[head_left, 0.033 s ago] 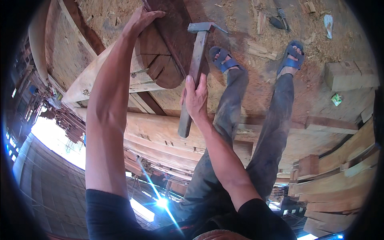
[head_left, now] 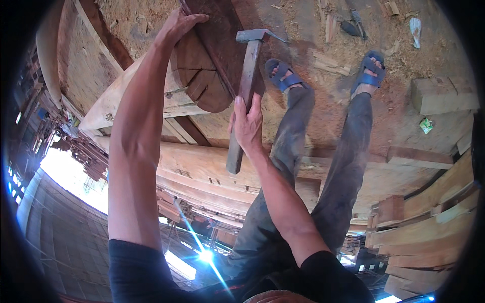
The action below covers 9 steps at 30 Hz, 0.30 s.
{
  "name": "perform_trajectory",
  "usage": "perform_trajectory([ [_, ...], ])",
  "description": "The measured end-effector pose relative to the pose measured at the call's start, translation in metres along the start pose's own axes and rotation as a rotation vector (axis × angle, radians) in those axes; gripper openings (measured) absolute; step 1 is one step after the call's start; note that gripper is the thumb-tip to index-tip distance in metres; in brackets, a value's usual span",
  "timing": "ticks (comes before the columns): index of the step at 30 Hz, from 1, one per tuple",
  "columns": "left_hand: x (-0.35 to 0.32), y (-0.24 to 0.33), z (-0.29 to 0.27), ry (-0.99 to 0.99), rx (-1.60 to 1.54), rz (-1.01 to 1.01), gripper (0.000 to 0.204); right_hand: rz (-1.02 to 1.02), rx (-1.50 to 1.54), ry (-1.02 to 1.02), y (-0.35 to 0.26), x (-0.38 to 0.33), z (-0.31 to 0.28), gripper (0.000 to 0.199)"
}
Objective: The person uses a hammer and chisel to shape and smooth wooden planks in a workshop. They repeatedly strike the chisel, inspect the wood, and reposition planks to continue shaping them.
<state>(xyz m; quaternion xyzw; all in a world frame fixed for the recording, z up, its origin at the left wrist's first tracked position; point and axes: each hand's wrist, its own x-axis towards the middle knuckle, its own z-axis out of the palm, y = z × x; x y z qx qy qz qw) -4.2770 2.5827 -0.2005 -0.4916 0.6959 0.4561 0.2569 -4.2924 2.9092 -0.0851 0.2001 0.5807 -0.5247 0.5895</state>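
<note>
My right hand [head_left: 247, 123] is wrapped round the square wooden handle of an adze [head_left: 247, 73]. Its grey metal head points away from me, with a thin blade edge sticking out to the right. At the upper left, my left hand [head_left: 180, 24] grips the edge of a dark reddish-brown wooden plank [head_left: 217, 35], thumb laid across it; its other fingers are mostly hidden. This plank leans against the cracked, rounded end of a thick timber [head_left: 202, 83]. The adze head is in front of the plank's right side.
My sandalled feet [head_left: 283, 74] stand on a floor of boards strewn with wood chips. A squared wood block [head_left: 439, 96] lies at right, near a green wrapper [head_left: 426, 125]. A dark hand tool [head_left: 353, 28] and a white bottle-like piece [head_left: 415, 33] lie far right. Curved planks [head_left: 419, 232] line the lower right.
</note>
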Motion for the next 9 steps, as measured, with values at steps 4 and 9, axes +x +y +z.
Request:
perform_trajectory([
  [4,-0.010,0.007,0.001,0.004,-0.024,0.038,0.046,0.036,-0.043,-0.018,0.014,0.005,-0.007,0.028],
  [9,-0.006,0.012,-0.002,-0.019,-0.023,0.070,0.046,-0.017,0.064,0.006,0.030,0.008,-0.001,0.024],
])
